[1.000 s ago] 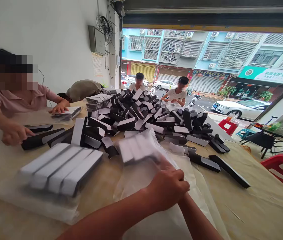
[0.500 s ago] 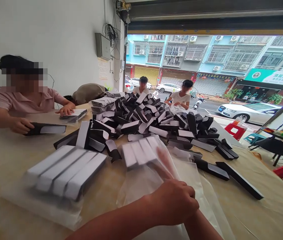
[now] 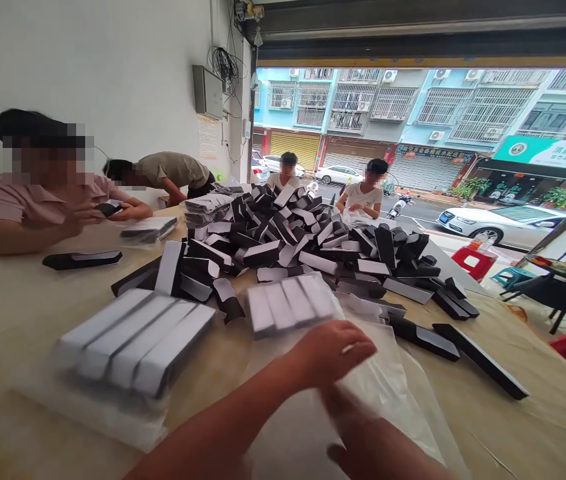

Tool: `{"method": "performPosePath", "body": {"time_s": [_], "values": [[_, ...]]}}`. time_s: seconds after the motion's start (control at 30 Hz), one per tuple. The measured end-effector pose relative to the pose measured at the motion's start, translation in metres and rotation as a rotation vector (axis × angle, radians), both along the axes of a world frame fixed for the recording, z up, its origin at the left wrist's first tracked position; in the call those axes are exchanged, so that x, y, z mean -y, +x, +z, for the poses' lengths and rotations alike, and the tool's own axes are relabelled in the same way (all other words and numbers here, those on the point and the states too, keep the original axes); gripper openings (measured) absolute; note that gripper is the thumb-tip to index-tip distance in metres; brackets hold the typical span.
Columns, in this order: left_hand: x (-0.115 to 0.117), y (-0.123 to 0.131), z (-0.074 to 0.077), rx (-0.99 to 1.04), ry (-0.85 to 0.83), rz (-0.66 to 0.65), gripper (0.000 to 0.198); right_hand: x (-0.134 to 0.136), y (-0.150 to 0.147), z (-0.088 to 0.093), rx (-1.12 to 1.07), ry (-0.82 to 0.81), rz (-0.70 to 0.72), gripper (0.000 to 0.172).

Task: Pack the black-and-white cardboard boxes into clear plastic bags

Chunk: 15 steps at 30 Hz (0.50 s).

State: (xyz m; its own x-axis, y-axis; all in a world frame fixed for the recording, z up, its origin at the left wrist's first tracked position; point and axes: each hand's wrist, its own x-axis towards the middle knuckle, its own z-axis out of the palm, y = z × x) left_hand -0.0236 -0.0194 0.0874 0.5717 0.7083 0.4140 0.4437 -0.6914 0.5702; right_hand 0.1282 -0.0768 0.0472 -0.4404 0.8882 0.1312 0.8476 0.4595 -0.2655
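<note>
One table, tan-covered; one large heap of black-and-white boxes, centre; one plastic-wrapped row of four white-topped boxes, near left; one similar row of four, just beyond the left hand; one right hand, blurred, nearer the camera, above plastic sheets; four co-workers; one white car, street beyond.

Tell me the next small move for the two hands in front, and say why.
I'd probably have the left hand lay the loose plastic flat on the near side of the row of four boxes. The boxes sit side by side, the plastic there looks slack, and the left hand is close by. The right hand is blurred, so its hold cannot be told.
</note>
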Motion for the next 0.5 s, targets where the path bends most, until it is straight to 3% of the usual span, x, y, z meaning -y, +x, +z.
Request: {"method": "performPosePath", "body": {"time_s": [0.07,0.1,0.13,0.2,0.27,0.37,0.43,0.5], "values": [[-0.013,-0.004,-0.016,-0.064,0.111,0.063,0.036,0.014,0.014,0.021,0.006,-0.151,0.152,0.043],[-0.018,-0.004,-0.027,-0.115,0.158,0.066,0.037,0.016,0.019,0.035,-0.018,-0.327,0.247,0.043],[-0.022,-0.004,-0.038,-0.164,0.184,0.051,0.042,0.012,0.021,0.05,-0.083,-0.408,0.228,0.041],[-0.027,-0.003,-0.06,-0.25,0.203,-0.003,0.049,-0.009,0.018,0.073,-0.179,-0.441,0.226,0.027],[-0.027,-0.001,-0.077,-0.298,0.201,-0.03,0.049,-0.042,0.008,0.079,-0.294,-0.346,0.178,0.033],[-0.024,0.0,-0.089,-0.342,0.14,-0.129,0.061,-0.094,-0.009,0.049,-0.354,0.015,-0.043,0.04],[-0.021,-0.001,-0.089,-0.337,0.094,-0.169,0.064,-0.118,-0.018,0.02,-0.222,0.151,-0.028,0.049],[-0.019,-0.002,-0.086,-0.328,0.067,-0.204,0.067,-0.131,-0.026,-0.002,-0.069,0.187,0.024,0.053]]}}
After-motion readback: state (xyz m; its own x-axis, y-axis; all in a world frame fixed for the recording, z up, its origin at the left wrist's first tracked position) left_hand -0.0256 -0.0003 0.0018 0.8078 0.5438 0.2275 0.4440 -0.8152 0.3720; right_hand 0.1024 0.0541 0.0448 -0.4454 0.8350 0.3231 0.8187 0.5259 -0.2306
